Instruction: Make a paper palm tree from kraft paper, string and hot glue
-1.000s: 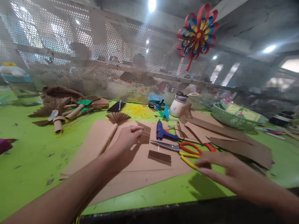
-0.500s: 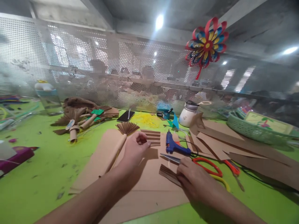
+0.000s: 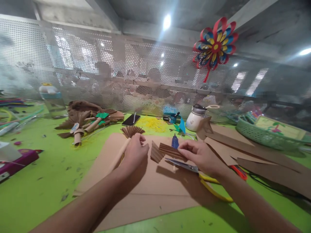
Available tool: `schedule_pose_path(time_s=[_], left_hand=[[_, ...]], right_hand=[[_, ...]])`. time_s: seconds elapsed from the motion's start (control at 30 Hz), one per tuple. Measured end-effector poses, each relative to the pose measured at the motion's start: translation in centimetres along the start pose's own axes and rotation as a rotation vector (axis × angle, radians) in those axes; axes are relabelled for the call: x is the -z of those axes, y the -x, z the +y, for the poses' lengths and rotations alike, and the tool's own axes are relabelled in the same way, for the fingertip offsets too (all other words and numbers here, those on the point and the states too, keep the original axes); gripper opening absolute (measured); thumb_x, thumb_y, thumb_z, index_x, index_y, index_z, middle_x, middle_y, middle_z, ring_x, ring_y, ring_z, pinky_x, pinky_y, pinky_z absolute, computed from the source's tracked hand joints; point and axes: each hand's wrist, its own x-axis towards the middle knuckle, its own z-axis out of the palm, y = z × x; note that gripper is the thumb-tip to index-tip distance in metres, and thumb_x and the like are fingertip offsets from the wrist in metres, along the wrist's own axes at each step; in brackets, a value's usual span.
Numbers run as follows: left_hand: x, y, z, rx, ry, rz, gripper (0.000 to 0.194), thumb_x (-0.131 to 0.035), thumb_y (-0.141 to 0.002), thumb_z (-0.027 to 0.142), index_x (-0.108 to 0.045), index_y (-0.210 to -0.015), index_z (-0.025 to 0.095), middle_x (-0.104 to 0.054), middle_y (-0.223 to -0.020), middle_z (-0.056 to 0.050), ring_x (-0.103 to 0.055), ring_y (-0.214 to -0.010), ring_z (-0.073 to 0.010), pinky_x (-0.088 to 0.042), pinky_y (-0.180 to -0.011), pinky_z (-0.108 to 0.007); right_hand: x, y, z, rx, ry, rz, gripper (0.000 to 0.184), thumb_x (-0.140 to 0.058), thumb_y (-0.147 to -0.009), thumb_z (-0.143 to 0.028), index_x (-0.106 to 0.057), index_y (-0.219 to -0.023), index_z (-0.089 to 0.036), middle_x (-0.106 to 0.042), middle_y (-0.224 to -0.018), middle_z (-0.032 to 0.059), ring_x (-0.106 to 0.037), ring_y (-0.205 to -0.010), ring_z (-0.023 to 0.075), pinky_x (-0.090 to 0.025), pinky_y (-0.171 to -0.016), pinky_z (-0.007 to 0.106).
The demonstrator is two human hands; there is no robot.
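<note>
My right hand (image 3: 202, 157) pinches a pleated brown paper strip (image 3: 171, 150) between thumb and fingers. Scissors (image 3: 182, 164) with yellow handle parts lie across below that hand; whether it also bears them is unclear. Left of the strip is another pleated paper piece (image 3: 156, 152), slanted. My left hand (image 3: 137, 152) has its fingers curled and closed beside a pleated paper fan (image 3: 132, 131) on a rolled paper stick (image 3: 120, 153); anything in its fingers is hidden. Beneath both hands spreads brown card (image 3: 141, 186). A blue glue gun (image 3: 174, 141) shows partly behind my right hand.
Brown paper sheets (image 3: 227, 147) and a green basket (image 3: 269, 134) stand at right. Behind are a white jar (image 3: 195, 119), yellow shreds (image 3: 153, 125) and a phone (image 3: 131, 120). Finished-looking paper crafts (image 3: 77, 126) and a purple box (image 3: 20, 163) lie left.
My right hand has lifted and moved up and away with the pleated strip, covering most of the glue gun. My left hand has shifted slightly left, off the pleated paper. The scissors' handles have turned.
</note>
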Motion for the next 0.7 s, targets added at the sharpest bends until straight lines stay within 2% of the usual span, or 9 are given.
schedule_pose_path(time_s=[0.07, 0.13, 0.2, 0.27, 0.33, 0.47, 0.57, 0.7], left_hand=[[0.3, -0.1, 0.9, -0.035, -0.061, 0.090, 0.013, -0.053, -0.072, 0.017, -0.045, -0.081, 0.021, -0.050, -0.089, -0.004, -0.052, -0.091, -0.0217, -0.043, -0.073, -0.033], [0.4, 0.0, 1.9, -0.083, -0.074, 0.072, 0.010, -0.055, -0.076, 0.023, -0.052, -0.085, 0.020, -0.055, -0.092, -0.004, -0.054, -0.090, -0.0204, -0.043, -0.076, -0.032], [0.2, 0.4, 3.1, -0.122, -0.044, -0.061, 0.015, -0.053, -0.082, 0.032, -0.059, -0.086, 0.018, -0.060, -0.084, -0.003, -0.056, -0.079, -0.0178, -0.044, -0.071, -0.029], [-0.2, 1.0, 3.9, -0.130, 0.033, -0.304, 0.028, -0.046, -0.088, 0.038, -0.062, -0.078, 0.016, -0.061, -0.075, -0.003, -0.056, -0.072, -0.0169, -0.044, -0.067, -0.028], [-0.7, 1.8, 4.4, -0.104, 0.080, -0.477, 0.032, -0.045, -0.088, 0.037, -0.065, -0.076, 0.016, -0.062, -0.072, -0.003, -0.056, -0.070, -0.0165, -0.043, -0.064, -0.026], [-1.5, 3.1, 4.2, 0.009, 0.081, -0.655, 0.024, -0.052, -0.084, 0.029, -0.072, -0.087, 0.018, -0.069, -0.079, -0.002, -0.056, -0.067, -0.0146, -0.039, -0.059, -0.023], [-1.9, 3.5, 3.8, 0.045, 0.037, -0.677, 0.026, -0.050, -0.085, 0.028, -0.073, -0.090, 0.018, -0.070, -0.080, -0.003, -0.054, -0.065, -0.0142, -0.036, -0.057, -0.023], [-2.1, 3.4, 3.3, -0.023, -0.034, -0.621, 0.027, -0.047, -0.086, 0.028, -0.072, -0.082, 0.018, -0.066, -0.072, -0.002, -0.052, -0.063, -0.0140, -0.035, -0.056, -0.023]], right_hand=[[-0.5, -0.6, 0.4, -0.012, -0.058, 0.037, 0.013, -0.057, -0.082, -0.031, -0.061, -0.082, -0.018, -0.058, -0.069, -0.0006, -0.053, -0.061, 0.0134, -0.043, -0.059, 0.026], [-1.0, -0.7, 0.6, -0.038, -0.071, 0.019, 0.014, -0.058, -0.081, -0.031, -0.063, -0.081, -0.017, -0.059, -0.069, 0.0000, -0.053, -0.062, 0.0138, -0.044, -0.059, 0.027], [-1.4, -0.7, 0.8, -0.049, -0.076, -0.011, 0.015, -0.058, -0.081, -0.030, -0.065, -0.079, -0.017, -0.061, -0.071, 0.0008, -0.055, -0.064, 0.0143, -0.044, -0.059, 0.027], [-1.8, -0.6, 1.1, -0.041, -0.089, -0.014, 0.015, -0.057, -0.082, -0.030, -0.065, -0.080, -0.017, -0.062, -0.073, 0.0012, -0.056, -0.066, 0.0147, -0.045, -0.061, 0.027], [-1.9, -0.3, 1.4, -0.034, -0.102, -0.019, 0.015, -0.057, -0.083, -0.030, -0.066, -0.082, -0.017, -0.064, -0.075, 0.0016, -0.058, -0.071, 0.0154, -0.046, -0.066, 0.028], [-2.1, 0.4, 1.9, -0.080, -0.194, -0.047, 0.015, -0.061, -0.082, -0.032, -0.065, -0.086, -0.017, -0.065, -0.079, 0.0016, -0.060, -0.074, 0.0156, -0.046, -0.067, 0.028], [-2.2, 0.7, 2.2, -0.157, -0.324, -0.017, 0.023, -0.065, -0.079, -0.036, -0.064, -0.092, -0.017, -0.064, -0.077, 0.0010, -0.059, -0.070, 0.0143, -0.045, -0.062, 0.026], [-2.6, 0.7, 2.4, -0.245, -0.465, -0.035, 0.037, -0.072, -0.073, -0.038, -0.061, -0.101, -0.015, -0.063, -0.073, -0.0003, -0.059, -0.062, 0.0125, -0.046, -0.060, 0.027]])
